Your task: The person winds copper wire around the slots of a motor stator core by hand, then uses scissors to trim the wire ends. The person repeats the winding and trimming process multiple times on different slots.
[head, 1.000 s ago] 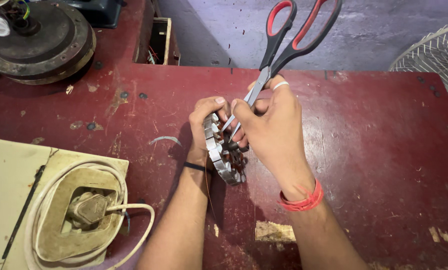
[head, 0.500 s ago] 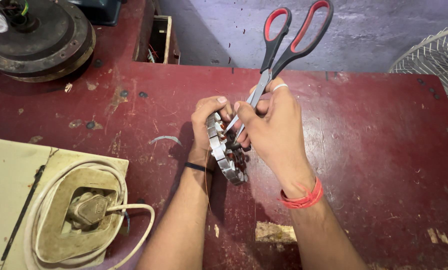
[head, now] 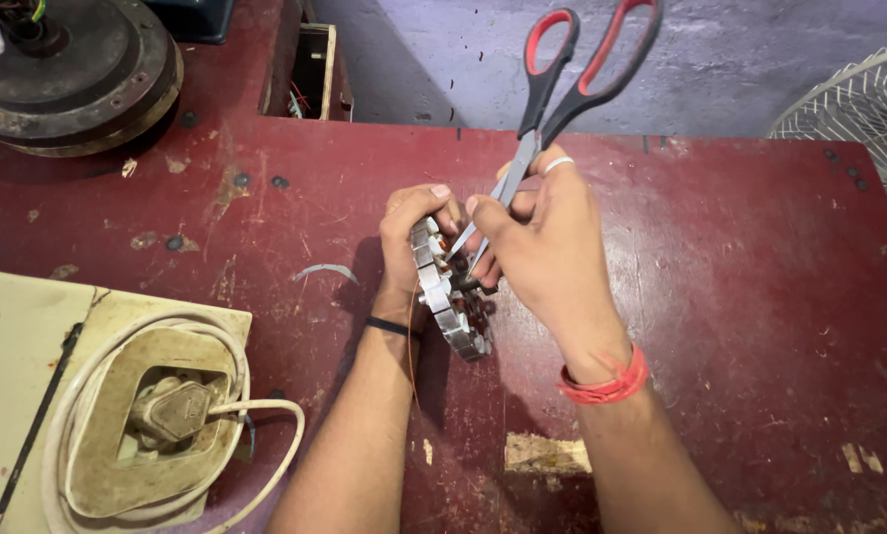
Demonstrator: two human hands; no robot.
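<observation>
My left hand (head: 412, 237) grips a round metal motor stator (head: 447, 299) with copper windings, holding it upright on edge above the dark red table (head: 720, 297). My right hand (head: 537, 242) holds a pair of scissors (head: 562, 89) by the blades, with the red and black handles pointing up and away. The blade tips point down into the stator's middle, between both hands. A thin copper wire hangs from the stator along my left forearm. A black band sits on my left wrist and red thread on my right.
A cream block wound with a white cord and plug (head: 162, 415) lies at the lower left. A round dark motor housing (head: 68, 69) sits at the top left, beside a wooden box (head: 310, 59). A white fan guard (head: 864, 109) stands at the right edge.
Both hands and the stator stay in almost the same place. The scissors' handles have tilted slightly as the blade tips work in the stator.
</observation>
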